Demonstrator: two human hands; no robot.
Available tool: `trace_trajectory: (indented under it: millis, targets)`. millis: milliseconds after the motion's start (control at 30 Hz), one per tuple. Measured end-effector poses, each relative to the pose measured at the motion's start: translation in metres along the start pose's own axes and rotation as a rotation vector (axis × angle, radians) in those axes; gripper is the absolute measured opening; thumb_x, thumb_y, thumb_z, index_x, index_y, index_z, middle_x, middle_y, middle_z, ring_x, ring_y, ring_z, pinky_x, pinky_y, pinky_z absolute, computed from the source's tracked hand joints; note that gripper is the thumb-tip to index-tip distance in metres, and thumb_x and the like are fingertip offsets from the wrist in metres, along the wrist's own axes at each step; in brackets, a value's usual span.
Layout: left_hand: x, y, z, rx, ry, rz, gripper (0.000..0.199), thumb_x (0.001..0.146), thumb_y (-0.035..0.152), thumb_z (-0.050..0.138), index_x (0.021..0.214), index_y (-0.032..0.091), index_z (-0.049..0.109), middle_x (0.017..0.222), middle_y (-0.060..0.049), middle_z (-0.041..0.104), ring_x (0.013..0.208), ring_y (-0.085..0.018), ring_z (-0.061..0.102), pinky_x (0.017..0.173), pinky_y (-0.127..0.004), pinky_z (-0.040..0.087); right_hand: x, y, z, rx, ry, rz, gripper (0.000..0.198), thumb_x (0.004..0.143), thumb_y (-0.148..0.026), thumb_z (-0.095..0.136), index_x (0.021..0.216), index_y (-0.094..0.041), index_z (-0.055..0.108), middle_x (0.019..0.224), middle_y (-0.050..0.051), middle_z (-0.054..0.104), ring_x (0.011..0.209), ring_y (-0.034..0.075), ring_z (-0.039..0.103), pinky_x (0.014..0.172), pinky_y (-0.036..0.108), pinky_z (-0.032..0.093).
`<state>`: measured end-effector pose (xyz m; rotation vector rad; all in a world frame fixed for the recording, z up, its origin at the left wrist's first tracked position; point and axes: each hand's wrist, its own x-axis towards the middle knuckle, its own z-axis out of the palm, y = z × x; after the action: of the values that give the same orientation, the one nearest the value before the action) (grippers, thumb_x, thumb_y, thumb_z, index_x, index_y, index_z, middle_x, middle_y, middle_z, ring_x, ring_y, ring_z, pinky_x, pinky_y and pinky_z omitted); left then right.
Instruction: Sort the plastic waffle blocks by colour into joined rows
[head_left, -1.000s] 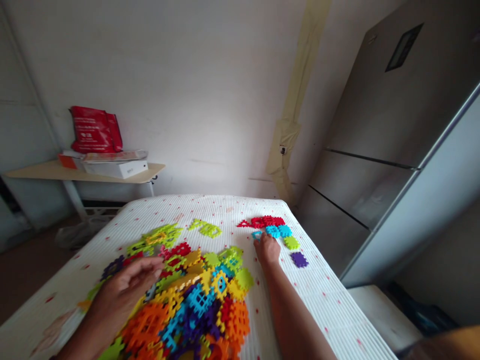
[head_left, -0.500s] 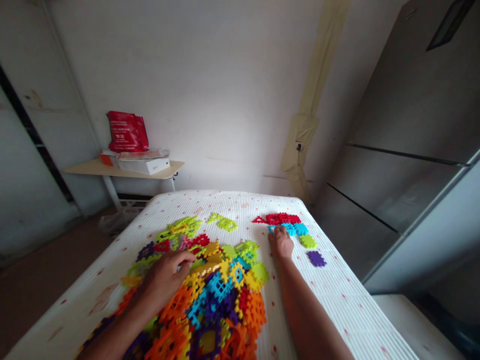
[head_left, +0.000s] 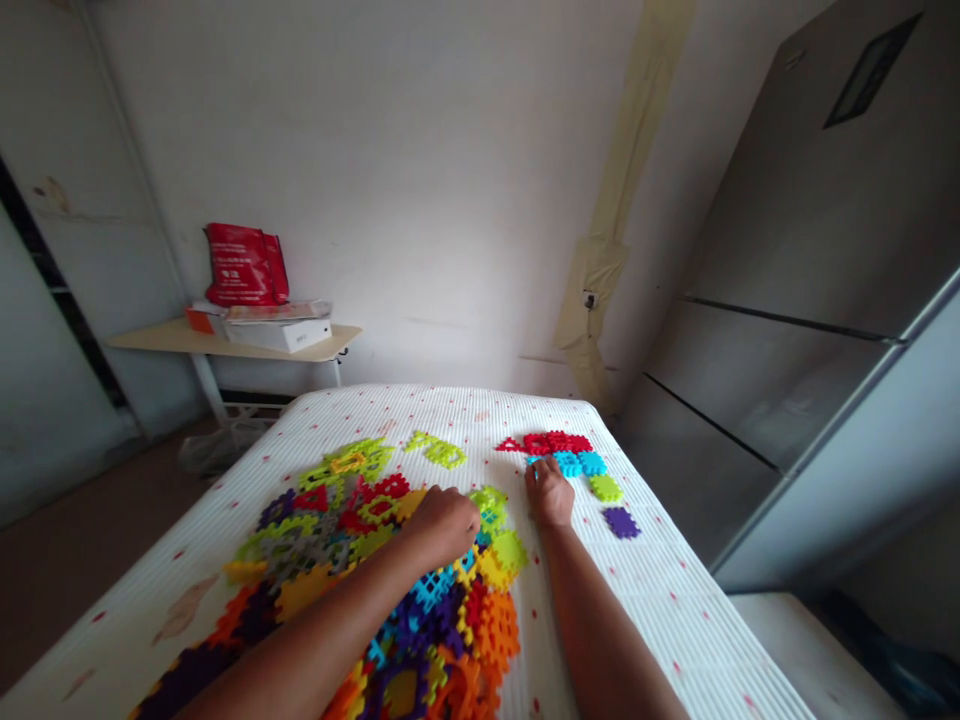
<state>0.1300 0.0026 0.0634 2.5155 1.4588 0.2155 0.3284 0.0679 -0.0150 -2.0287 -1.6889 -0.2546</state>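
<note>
A heap of toothed, interlocking plastic tiles (head_left: 427, 590) in several colours covers the left and middle of the bed-like surface. My left hand (head_left: 448, 525) is over the heap's right side, fingers curled in; anything inside them is hidden. My right hand (head_left: 550, 492) rests at the left end of a row of blue tiles (head_left: 570, 463). Its fingers are pinched on a small blue piece (head_left: 533, 460), mostly covered by them. Just behind lies a row of red tiles (head_left: 559, 441), with a red triangle (head_left: 510, 444) at its left end.
A green tile (head_left: 606, 488) and a purple tile (head_left: 621, 522) lie separately on the right. Loose green pieces (head_left: 442, 453) lie behind the heap. A grey fridge (head_left: 757, 330) stands to the right; a small table (head_left: 157, 338) with a red bag (head_left: 246, 265) is back left.
My left hand has moved right across the heap, from its left part to its right side, and its fingers are more curled. My right hand stays at the blue row. The view has shifted slightly.
</note>
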Motion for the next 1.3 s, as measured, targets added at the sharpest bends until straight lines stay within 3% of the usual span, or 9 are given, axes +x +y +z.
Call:
trace_trajectory:
  millis: [133, 300, 600, 767, 1033, 1300]
  targets:
    - [0.006, 0.006, 0.007, 0.104, -0.081, 0.001, 0.024, 0.085, 0.035, 0.055, 0.098, 0.015, 0.062, 0.103, -0.005, 0.064, 0.100, -0.020, 0.058, 0.090, -0.045, 0.044, 0.001, 0.000, 0.000, 0.014, 0.001, -0.002, 0.026, 0.092, -0.028, 0.041, 0.082, -0.018, 0.063, 0.096, 0.003, 0.062, 0.067, 0.009, 0.055, 0.051, 0.022, 0.026]
    - [0.007, 0.010, 0.015, 0.169, -0.090, -0.014, 0.027, 0.086, 0.033, 0.054, 0.107, 0.017, 0.059, 0.109, -0.006, 0.062, 0.103, -0.021, 0.057, 0.091, -0.046, 0.044, 0.000, -0.001, -0.001, 0.035, -0.021, -0.030, 0.025, 0.092, -0.028, 0.042, 0.083, -0.019, 0.064, 0.093, 0.003, 0.062, 0.069, 0.009, 0.056, 0.053, 0.021, 0.027]
    - [0.021, 0.015, 0.025, 0.179, -0.024, -0.149, 0.032, 0.085, 0.035, 0.055, 0.111, 0.016, 0.056, 0.112, -0.007, 0.059, 0.099, -0.020, 0.059, 0.086, -0.044, 0.048, -0.006, -0.008, 0.003, 0.088, -0.160, -0.346, 0.021, 0.088, -0.029, 0.048, 0.081, -0.020, 0.065, 0.085, 0.002, 0.063, 0.072, 0.010, 0.058, 0.058, 0.019, 0.032]
    - [0.021, 0.016, 0.027, 0.084, -0.014, -0.206, 0.031, 0.086, 0.034, 0.054, 0.111, 0.016, 0.056, 0.112, -0.007, 0.060, 0.098, -0.020, 0.059, 0.084, -0.043, 0.049, -0.010, -0.015, 0.000, 0.081, -0.205, -0.400, 0.021, 0.088, -0.027, 0.046, 0.081, -0.020, 0.065, 0.085, 0.003, 0.064, 0.075, 0.011, 0.059, 0.060, 0.019, 0.033]
    - [0.034, 0.005, 0.029, -0.225, 0.026, -0.356, 0.029, 0.086, 0.034, 0.054, 0.109, 0.017, 0.057, 0.108, -0.006, 0.061, 0.091, -0.018, 0.061, 0.078, -0.038, 0.052, -0.009, -0.019, -0.006, 0.039, -0.234, -0.344, 0.024, 0.091, -0.026, 0.042, 0.084, -0.019, 0.064, 0.088, 0.004, 0.064, 0.075, 0.012, 0.061, 0.060, 0.020, 0.034]
    - [0.050, -0.003, 0.045, -0.403, 0.074, -0.389, 0.029, 0.086, 0.034, 0.054, 0.108, 0.016, 0.057, 0.106, -0.006, 0.061, 0.089, -0.017, 0.061, 0.076, -0.037, 0.052, -0.010, -0.018, -0.003, 0.045, -0.230, -0.387, 0.025, 0.091, -0.026, 0.041, 0.082, -0.019, 0.063, 0.086, 0.003, 0.064, 0.073, 0.011, 0.061, 0.057, 0.021, 0.032]
